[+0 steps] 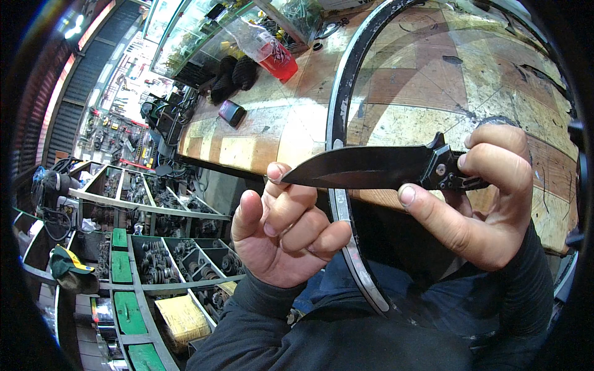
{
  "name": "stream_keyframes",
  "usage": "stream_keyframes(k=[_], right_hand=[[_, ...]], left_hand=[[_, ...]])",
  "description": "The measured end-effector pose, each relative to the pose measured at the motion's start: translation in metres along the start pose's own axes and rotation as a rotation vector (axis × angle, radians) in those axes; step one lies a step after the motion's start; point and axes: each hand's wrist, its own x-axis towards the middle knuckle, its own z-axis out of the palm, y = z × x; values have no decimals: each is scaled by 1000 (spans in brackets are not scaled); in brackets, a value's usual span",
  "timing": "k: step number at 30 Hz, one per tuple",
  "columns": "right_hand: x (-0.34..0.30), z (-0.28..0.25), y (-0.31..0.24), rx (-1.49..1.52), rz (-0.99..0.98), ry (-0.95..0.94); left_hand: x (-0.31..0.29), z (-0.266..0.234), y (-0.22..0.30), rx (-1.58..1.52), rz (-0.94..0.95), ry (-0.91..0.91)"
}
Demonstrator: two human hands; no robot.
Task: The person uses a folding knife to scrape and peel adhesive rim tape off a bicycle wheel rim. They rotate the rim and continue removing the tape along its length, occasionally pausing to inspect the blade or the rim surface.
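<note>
My right hand (476,232) grips a black folding knife (365,167) by its handle, fingers curled behind and thumb along the near side. The blade is unfolded and points left, level above the table's near edge. At the blade's tip is the index fingertip of my left hand (281,241), touching or nearly so. That hand's other fingers are loosely bent, its thumb stands apart, and I see nothing held in it. Behind the knife, a bare bicycle wheel rim (338,114) lies over the tabletop, its near part coming down toward my body. Much of the knife handle is hidden by my fingers.
The worn patchwork table (408,80) carries a bottle of red drink (278,59), a small dark box (231,114) and a dark cloth-like bundle (235,77). To the left are divided bins of metal parts (158,263), green drawers (129,312) and a cap (73,269).
</note>
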Motion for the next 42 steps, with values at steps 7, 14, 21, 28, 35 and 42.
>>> stream_keyframes(k=[7, 14, 21, 28, 35, 42], right_hand=[[0, 0, -1, 4, 4, 4], [1, -3, -4, 7, 64, -19], [1, -4, -5, -52, 92, -29], [1, -2, -4, -58, 57, -26], [2, -2, -2, -64, 28, -7], [3, -3, -5, -62, 54, -5]], left_hand=[[0, 1, -2, 43, 14, 44], [-1, -3, -5, 99, 30, 44], [1, -4, -4, 37, 104, -16], [1, -6, -1, 62, 81, -42], [2, -5, -3, 60, 82, -58], [1, -2, -3, 198, 135, -55]])
